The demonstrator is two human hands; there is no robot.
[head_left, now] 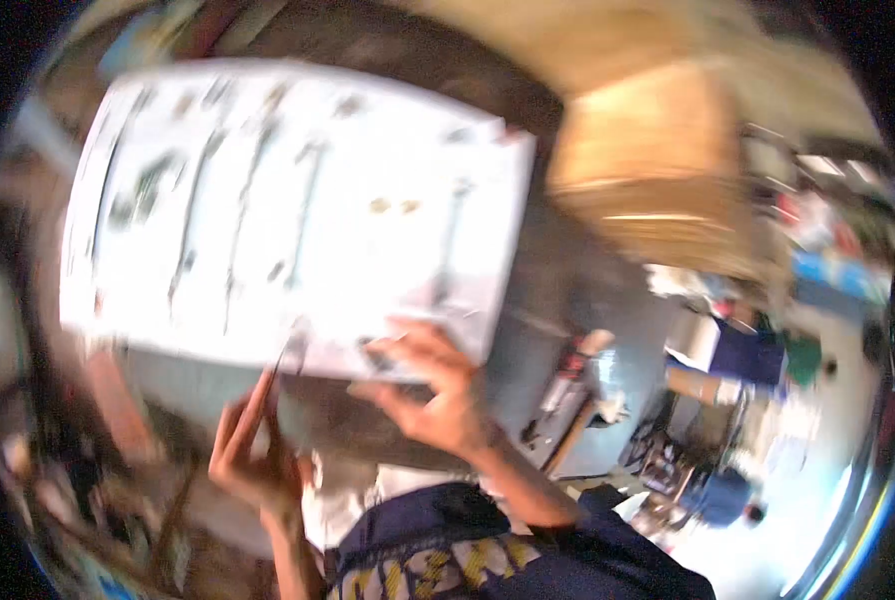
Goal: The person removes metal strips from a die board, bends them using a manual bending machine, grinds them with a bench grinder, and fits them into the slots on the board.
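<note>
A large white board (352, 240) with dark lines and small dark pieces lies before me, its details smeared by motion. Two small yellowish spots (395, 207) show on its right half. At the near edge, my left hand (257, 460) points its fingers up at the board; they seem closed around a small pale, shiny piece (295, 345), too blurred to name. My right hand (432, 390) reaches over the near right corner, thumb and fingers apart. Beside its fingertips is a small dark piece (372, 352); whether they touch it, I cannot tell.
Beyond the board's right side stands a cardboard box (652, 150). A grey surface (622, 340) to the right carries a red and black item (567, 375). Farther right, a person in blue (717, 497) and another in green (802, 358) are near cluttered tables.
</note>
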